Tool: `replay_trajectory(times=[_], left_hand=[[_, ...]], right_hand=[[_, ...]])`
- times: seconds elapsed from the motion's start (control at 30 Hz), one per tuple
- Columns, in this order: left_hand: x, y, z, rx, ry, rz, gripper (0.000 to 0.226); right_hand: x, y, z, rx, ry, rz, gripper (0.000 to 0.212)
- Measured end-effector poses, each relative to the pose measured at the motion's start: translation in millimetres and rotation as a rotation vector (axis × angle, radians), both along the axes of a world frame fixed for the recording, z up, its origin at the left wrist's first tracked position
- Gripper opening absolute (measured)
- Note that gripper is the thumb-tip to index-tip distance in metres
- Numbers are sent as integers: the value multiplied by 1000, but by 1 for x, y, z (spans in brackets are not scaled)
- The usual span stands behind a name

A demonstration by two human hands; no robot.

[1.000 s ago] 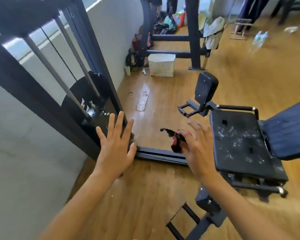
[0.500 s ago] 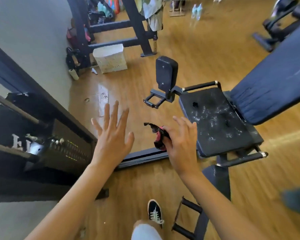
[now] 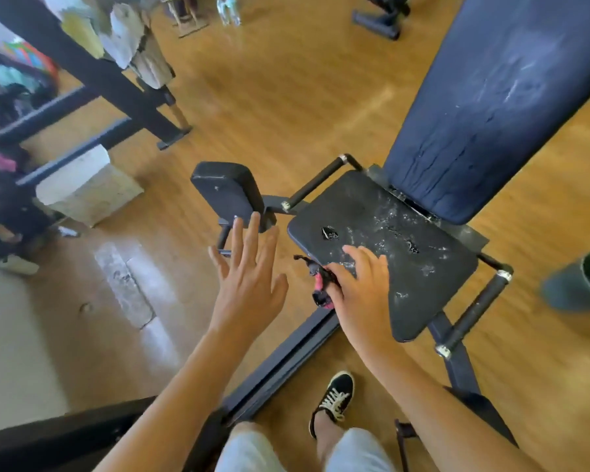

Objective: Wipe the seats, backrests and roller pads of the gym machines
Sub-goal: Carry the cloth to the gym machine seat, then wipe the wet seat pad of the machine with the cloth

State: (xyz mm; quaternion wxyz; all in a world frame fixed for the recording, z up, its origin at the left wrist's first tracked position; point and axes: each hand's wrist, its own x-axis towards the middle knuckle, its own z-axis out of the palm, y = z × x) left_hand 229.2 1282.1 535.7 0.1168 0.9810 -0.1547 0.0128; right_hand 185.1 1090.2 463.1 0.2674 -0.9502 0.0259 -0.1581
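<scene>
Nearest is a black shoe [image 3: 334, 396] on the wood floor [image 3: 286, 97]; the person stands at the machine's front. The left hand [image 3: 249, 287] hovers over the floor with fingers straight and spread, grip released, touching nothing. The right hand [image 3: 358, 294] is at the near-left corner of the seat [image 3: 406, 260], grip clenched on a small dark-and-pink cloth [image 3: 317, 284] bunched out past the fingers. The cloth is probably just beside the seat edge, but contact is hard to tell.

Step, as judged: the seat wipe is starting and looks not yet done. The seat is a flat black pad, heavily flecked with white residue, with two small torn spots. The next move calls for laying the cloth flat on the pad and sweeping toward the back, firm on the flecks and light over the tears.

Beyond, left of the seat, is the roller pad [image 3: 225, 192], black with a few specks. Farthest is the backrest [image 3: 498, 97], dark blue, tilted back, creased at the base and scuffed white higher up.
</scene>
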Motion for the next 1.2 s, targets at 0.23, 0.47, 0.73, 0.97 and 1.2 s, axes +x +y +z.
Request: replay_trajectory(times=[0.23, 0.47, 0.73, 0.97, 1.2], left_hand=[[96, -35, -38, 29, 40, -177, 74], [187, -62, -94, 7, 144, -275, 75], [275, -79, -173, 38, 257, -446, 81], [320, -95, -219, -22, 301, -540, 78], [315, -117, -233, -186, 348, -584, 60]], right_hand=[[65, -16, -30, 26, 23, -264, 13], [142, -21, -79, 36, 72, -425, 22], [220, -27, -147, 31, 137, -597, 20], [257, -28, -179, 22, 155, -695, 25], [219, -43, -184, 33, 219, -617, 66]])
